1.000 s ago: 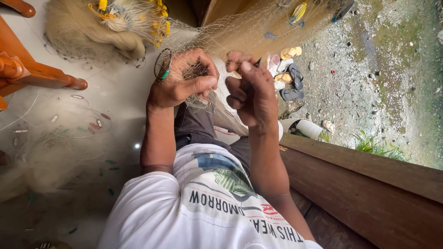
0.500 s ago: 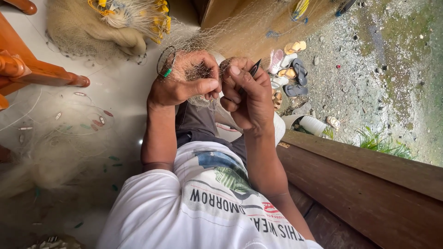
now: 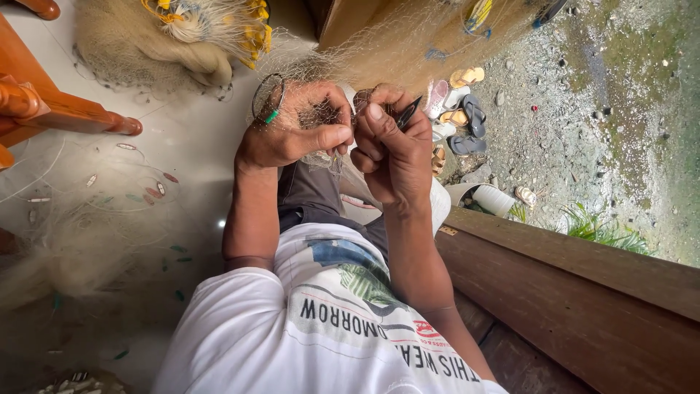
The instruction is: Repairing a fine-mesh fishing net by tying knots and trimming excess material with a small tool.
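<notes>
My left hand [image 3: 292,135] pinches a bunched piece of pale fishing net [image 3: 408,44] between thumb and fingers. A thin wire ring with a green tag [image 3: 267,98] sits at its knuckles. My right hand [image 3: 394,149] is pressed against the left, fingers curled around the same bunch of mesh. It also holds a small dark pointed tool [image 3: 408,111] that sticks up from its grip. The net stretches away from both hands toward the top of the view. My lap and white printed shirt are below.
A heap of net with yellow floats [image 3: 182,36] lies on the pale floor at top left, by an orange wooden furniture leg [image 3: 65,109]. Loose line and small floats [image 3: 146,190] spread at left. Sandals [image 3: 459,109], a white container [image 3: 496,198] and gravel lie right of a brown wooden ledge [image 3: 583,292].
My right hand has closed in against the left and now grips the mesh with the dark tool raised. The left hand has kept its pinch on the net.
</notes>
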